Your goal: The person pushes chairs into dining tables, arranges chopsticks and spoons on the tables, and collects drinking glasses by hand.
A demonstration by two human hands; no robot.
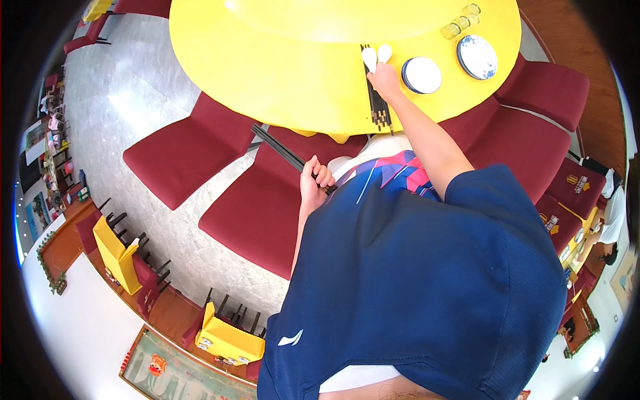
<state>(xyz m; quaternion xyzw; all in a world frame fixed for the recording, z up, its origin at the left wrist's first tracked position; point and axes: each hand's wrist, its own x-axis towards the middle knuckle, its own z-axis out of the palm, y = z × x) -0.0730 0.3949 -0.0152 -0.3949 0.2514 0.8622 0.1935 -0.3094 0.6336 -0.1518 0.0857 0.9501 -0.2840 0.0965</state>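
Note:
My left hand is wrapped around a bundle of black chopsticks, held over the dark red chairs. At the near part of the yellow-covered round table, my right hand is closed around the handle ends of two white spoons, their bowls pointing away from me. Several more black chopsticks lie on the cloth beneath and beside that hand. Just right of it is a stack of white plates with blue rims. Farther right sits another stack of blue-patterned plates.
Several glasses lie at the table's far right. Dark red chairs stand close around the near edge, one at left and another at right. Other yellow-covered tables are behind me. A person in white is at far right.

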